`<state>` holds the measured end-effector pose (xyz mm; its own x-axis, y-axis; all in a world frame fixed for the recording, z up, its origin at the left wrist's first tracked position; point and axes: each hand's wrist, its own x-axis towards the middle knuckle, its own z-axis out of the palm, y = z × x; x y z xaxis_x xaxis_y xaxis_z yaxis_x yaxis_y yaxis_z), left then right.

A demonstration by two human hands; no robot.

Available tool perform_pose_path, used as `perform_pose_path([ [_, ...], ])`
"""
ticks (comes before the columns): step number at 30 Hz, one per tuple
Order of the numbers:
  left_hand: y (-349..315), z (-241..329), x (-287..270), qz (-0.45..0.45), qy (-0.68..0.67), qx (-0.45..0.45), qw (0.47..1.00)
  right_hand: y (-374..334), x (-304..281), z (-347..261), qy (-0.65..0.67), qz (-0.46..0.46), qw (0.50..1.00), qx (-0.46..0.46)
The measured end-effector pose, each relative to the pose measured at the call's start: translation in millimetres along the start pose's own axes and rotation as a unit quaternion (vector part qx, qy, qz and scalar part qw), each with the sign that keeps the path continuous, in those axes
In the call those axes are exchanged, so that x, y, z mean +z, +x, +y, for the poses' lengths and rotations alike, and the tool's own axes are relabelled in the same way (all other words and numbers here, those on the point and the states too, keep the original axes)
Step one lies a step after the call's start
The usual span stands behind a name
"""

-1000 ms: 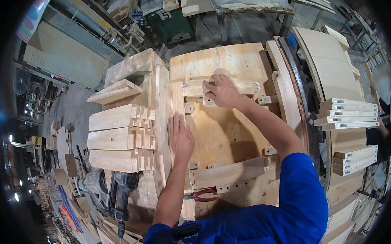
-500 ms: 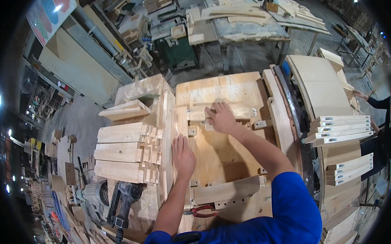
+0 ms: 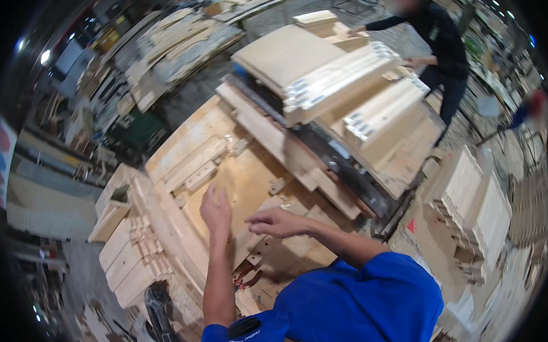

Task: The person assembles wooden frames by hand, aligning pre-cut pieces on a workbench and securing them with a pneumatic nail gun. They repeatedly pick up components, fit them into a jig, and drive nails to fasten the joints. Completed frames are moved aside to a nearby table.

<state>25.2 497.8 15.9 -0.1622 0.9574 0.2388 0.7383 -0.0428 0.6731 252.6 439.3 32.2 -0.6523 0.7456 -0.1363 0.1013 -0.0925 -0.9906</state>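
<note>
My left hand (image 3: 216, 210) is over the wooden assembly board (image 3: 241, 181), its fingers stretched out and nothing seen in them. To its right, my right hand (image 3: 277, 223) hovers over the near part of the board, fingers pointing left and slightly bent, apparently holding nothing. A straight wooden rail (image 3: 195, 161) lies along the far side of the board, beyond both hands. Nearer to me is another wooden rail (image 3: 245, 241), partly covered by my right hand. Beside a wooden block with holes (image 3: 261, 250) lie red-handled pliers (image 3: 247, 278).
Left of the board are stacked wooden pieces with notched ends (image 3: 123, 260) and a dark nail gun (image 3: 161, 313). On the right, a dark-edged bench (image 3: 340, 162) carries stacked wooden rails (image 3: 343, 78). A co-worker in dark clothes (image 3: 441, 38) stands behind it. More stacked slats (image 3: 471, 212) are at the right.
The view has swung to the right. My right hand has left the far rail and come back toward me; my left hand has lifted from the board's left edge.
</note>
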Motion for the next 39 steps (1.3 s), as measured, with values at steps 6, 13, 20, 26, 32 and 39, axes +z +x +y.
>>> perform_pose_path([
  [6,-20.6,213.8,82.4,-0.208,-0.236,0.236,0.919,-154.2,-1.3,36.7,0.023,0.115,0.990,0.074],
  [13,-48.1,280.2,154.4,-0.141,-0.284,0.193,0.929,-212.4,3.9,46.8,0.147,0.267,0.947,0.103],
  [20,-80.7,307.6,180.7,-0.095,-0.300,0.165,0.935,-225.4,-11.9,43.4,0.168,0.284,0.939,0.094],
  [26,-98.2,318.0,186.6,-0.096,-0.365,0.118,0.918,-231.0,-31.8,43.0,0.132,0.304,0.942,0.063],
  [32,-88.5,310.5,196.4,-0.080,-0.265,0.157,0.948,-238.5,-34.7,45.2,0.169,0.297,0.937,0.069],
  [39,-99.3,307.4,158.8,-0.078,-0.315,0.281,0.903,-246.4,-43.8,37.1,0.372,0.407,0.834,0.013],
])
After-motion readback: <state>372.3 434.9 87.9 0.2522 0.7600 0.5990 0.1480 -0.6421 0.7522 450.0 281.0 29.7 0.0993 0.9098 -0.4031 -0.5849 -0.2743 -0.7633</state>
